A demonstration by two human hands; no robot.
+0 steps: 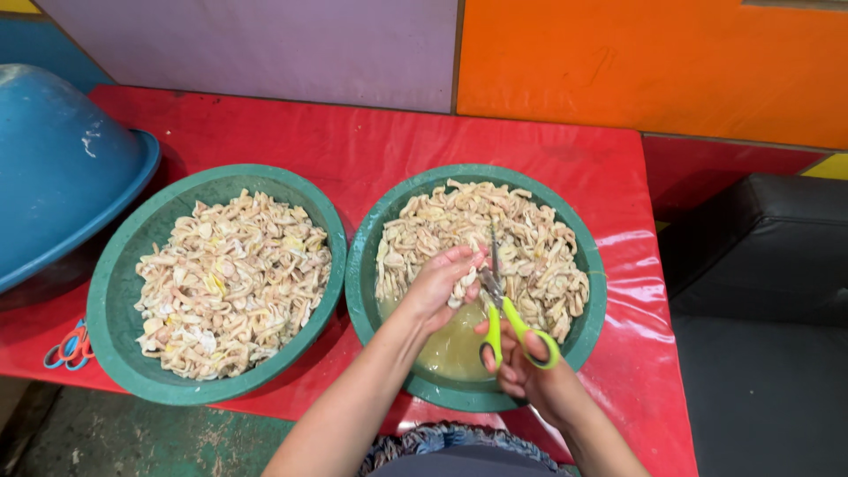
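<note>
My right hand [530, 375] grips yellow-green handled scissors [505, 314], blades pointing up over the right green basin [590, 327]. My left hand [440, 283] pinches a pale strip of raw meat from the heap [530, 238] right beside the blades. That basin holds many pale curled strips and yellowish liquid [455, 346] at its near side. A second green basin [110, 291] to the left is full of cut pale pieces [234, 283].
Both basins stand on a red plastic-covered table [371, 146]. An upturned blue tub [62, 163] lies at the far left. Red and blue scissors [69, 347] rest by the left basin. A black seat [764, 318] is at the right.
</note>
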